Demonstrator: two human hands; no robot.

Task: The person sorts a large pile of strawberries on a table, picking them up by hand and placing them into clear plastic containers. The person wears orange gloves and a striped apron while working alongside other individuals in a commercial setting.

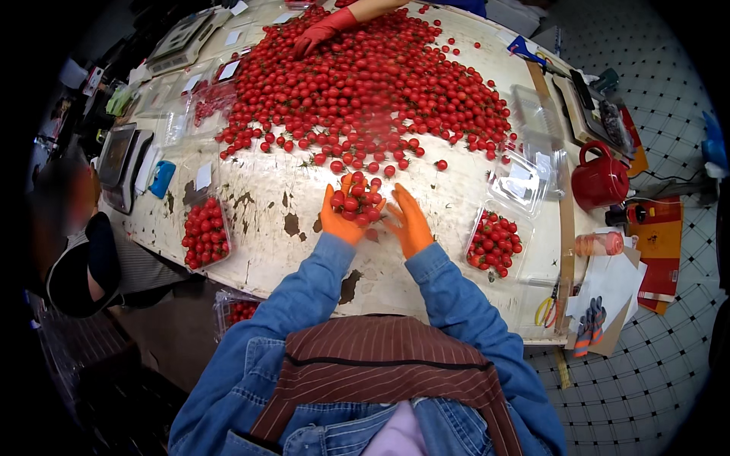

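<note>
My left hand (340, 221), in an orange glove, cups a heap of cherry tomatoes (358, 200) above the pale, stained table (285, 239). Close by on the right, my right hand (413, 221), gloved the same way, has its fingers apart and holds nothing. One tomato below the left palm looks blurred. Beyond both hands spreads a large pile of cherry tomatoes (353, 85), some with green stalks. A clear plastic punnet (227, 231) full of tomatoes stands to the left. On the right, another filled punnet (471, 246) has its lid folded back.
Across the table, another person's red-gloved hand (322, 35) reaches into the pile. Weighing scales (118, 162) and a blue tape dispenser (162, 178) sit at left. A red kettle (600, 176), yellow-handled scissors (547, 310) and work gloves (591, 325) lie along the right.
</note>
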